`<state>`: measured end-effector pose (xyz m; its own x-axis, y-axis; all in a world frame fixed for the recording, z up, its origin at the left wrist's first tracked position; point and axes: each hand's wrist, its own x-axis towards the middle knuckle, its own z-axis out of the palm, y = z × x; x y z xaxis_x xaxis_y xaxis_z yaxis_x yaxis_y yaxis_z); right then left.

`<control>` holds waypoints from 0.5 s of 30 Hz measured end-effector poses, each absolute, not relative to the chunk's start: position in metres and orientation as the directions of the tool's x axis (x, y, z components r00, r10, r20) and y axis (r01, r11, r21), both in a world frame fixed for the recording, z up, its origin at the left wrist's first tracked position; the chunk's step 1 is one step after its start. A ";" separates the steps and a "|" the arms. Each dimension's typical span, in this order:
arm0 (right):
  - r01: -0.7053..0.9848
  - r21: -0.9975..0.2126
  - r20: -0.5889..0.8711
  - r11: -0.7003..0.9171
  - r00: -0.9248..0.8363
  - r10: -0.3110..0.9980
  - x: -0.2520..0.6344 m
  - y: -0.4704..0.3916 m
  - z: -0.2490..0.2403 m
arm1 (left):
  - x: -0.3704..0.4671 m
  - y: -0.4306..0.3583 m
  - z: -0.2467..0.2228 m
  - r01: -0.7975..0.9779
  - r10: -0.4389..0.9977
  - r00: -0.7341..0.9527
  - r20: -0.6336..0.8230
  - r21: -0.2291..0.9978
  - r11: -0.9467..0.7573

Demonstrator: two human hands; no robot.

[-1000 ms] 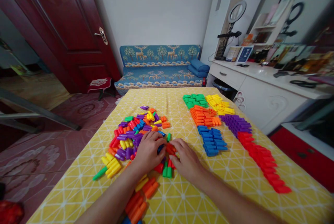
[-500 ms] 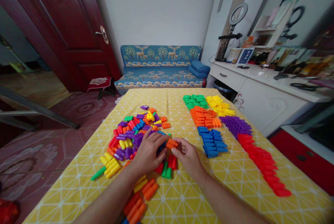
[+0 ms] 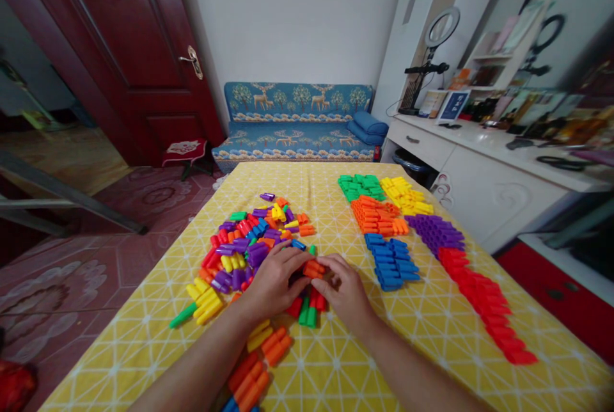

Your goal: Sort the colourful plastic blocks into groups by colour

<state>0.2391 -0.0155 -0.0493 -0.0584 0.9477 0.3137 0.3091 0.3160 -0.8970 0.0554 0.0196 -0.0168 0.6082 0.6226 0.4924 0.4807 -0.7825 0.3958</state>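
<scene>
Small orange pieces (image 3: 314,269) are held between my two hands, above the yellow tablecloth (image 3: 336,361). My left hand (image 3: 275,276) has its fingers curled round their left side, beside the mixed pile of coloured pieces (image 3: 240,245). From the right, my right hand (image 3: 343,287) pinches them between thumb and fingers. Just below the hands lie green pieces (image 3: 307,315) and red ones. Orange pieces (image 3: 252,386) and yellow pieces (image 3: 259,335) lie near my left forearm. My left hand hides part of the pile.
On the table's right are sorted groups: green (image 3: 359,187), yellow (image 3: 405,196), orange (image 3: 378,215), blue (image 3: 391,261), purple (image 3: 436,233) and red (image 3: 484,300). Beyond the table stands a blue patterned sofa (image 3: 297,124). A white dresser (image 3: 503,175) is at the right.
My right hand has closed in a little on the orange pieces, and they sit slightly lower and further left between my hands. The view has shifted slightly.
</scene>
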 end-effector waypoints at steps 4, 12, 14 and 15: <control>0.421 -0.836 0.362 0.353 -0.063 0.930 0.240 -0.015 -0.054 | 0.054 0.021 -0.020 0.480 0.624 0.610 0.488 0.399 -0.781; 0.334 -0.923 0.241 0.191 0.115 0.964 0.234 -0.016 -0.053 | 0.064 0.018 0.008 0.263 0.891 0.305 0.338 0.869 -0.419; 0.400 -0.896 0.242 0.194 0.072 0.968 0.232 -0.018 -0.050 | 0.078 0.025 0.026 -0.035 0.961 0.228 0.158 0.987 -0.154; 0.450 -0.869 0.244 0.205 0.030 0.969 0.230 -0.019 -0.049 | 0.086 0.030 0.035 -0.162 0.968 0.242 0.067 0.986 -0.028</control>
